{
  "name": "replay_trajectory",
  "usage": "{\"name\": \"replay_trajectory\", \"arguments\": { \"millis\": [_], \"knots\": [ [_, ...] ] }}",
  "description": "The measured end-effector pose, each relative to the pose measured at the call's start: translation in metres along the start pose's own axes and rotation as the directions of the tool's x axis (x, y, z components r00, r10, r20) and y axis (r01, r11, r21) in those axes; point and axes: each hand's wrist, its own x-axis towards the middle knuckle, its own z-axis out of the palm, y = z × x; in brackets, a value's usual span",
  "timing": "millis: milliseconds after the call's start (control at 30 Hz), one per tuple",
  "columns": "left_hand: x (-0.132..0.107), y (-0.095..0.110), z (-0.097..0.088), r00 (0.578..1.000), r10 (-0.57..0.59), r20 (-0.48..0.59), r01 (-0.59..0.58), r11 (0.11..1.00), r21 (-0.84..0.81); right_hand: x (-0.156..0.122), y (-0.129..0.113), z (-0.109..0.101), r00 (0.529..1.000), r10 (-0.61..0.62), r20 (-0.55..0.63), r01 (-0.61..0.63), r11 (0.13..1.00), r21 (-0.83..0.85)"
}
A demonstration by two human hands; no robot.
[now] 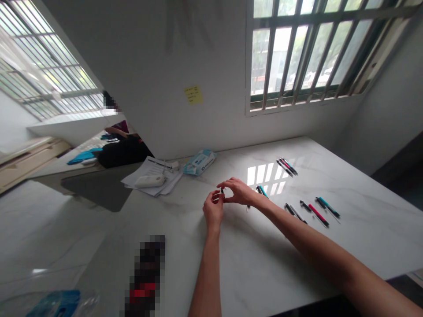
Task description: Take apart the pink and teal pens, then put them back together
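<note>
My left hand (pixel 213 209) and my right hand (pixel 240 192) meet above the white marbled table. Between their fingertips is a small black pen part (pixel 222 191), mostly covered by the fingers. Both hands are closed in a pinch on it. Just behind my right wrist lie a teal and black pen (pixel 262 191) and a small dark piece, partly hidden. Right of my forearm are pens taken apart: grey and black parts (pixel 298 215), a red barrel (pixel 318 215) with a black piece beside it, and a teal barrel (pixel 328 206) with another black piece.
Several whole pens (pixel 287 167) lie together toward the back. A wipes packet (pixel 200 162) and papers (pixel 155 174) bearing a white device (pixel 150 181) sit by the wall. Blue plastic packaging (pixel 57 304) and a pixelated object (pixel 145 277) are front left. A dark-clothed person (pixel 127 149) shows far left.
</note>
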Motion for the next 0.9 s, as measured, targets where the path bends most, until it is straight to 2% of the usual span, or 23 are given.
{"name": "replay_trajectory", "arguments": {
  "millis": [67, 133, 267, 367, 567, 767, 900],
  "knots": [
    [0.002, -0.004, -0.001, 1.0, -0.015, 0.008, 0.016, 0.999, -0.043, 0.006, 0.004, -0.002, 0.999, -0.015, 0.044, 0.013, 0.998, 0.064],
    [0.004, -0.007, -0.002, 1.0, -0.021, -0.02, 0.02, 0.998, -0.055, 0.014, 0.013, -0.002, 0.997, 0.049, 0.064, -0.054, 0.996, 0.068],
    [0.005, -0.008, -0.005, 0.995, 0.002, -0.098, -0.002, 1.0, -0.002, 0.031, 0.033, 0.004, 0.967, 0.243, 0.074, -0.234, 0.966, -0.107],
    [0.004, -0.008, -0.006, 0.994, -0.003, -0.111, 0.002, 1.0, -0.017, 0.04, 0.04, 0.014, 0.954, 0.283, 0.104, -0.265, 0.952, -0.155],
    [0.003, -0.003, -0.005, 0.99, 0.019, -0.137, -0.023, 0.999, -0.025, 0.048, 0.042, 0.025, 0.935, 0.344, 0.085, -0.331, 0.934, -0.138],
    [-0.001, 0.005, -0.005, 0.991, 0.043, -0.127, -0.046, 0.999, -0.018, 0.04, 0.036, 0.006, 0.936, 0.35, -0.024, -0.351, 0.935, -0.055],
    [-0.003, 0.006, -0.002, 0.989, 0.11, -0.094, -0.11, 0.994, 0.007, 0.023, 0.027, -0.013, 0.936, 0.348, -0.05, -0.327, 0.914, 0.238]
  ]
}}
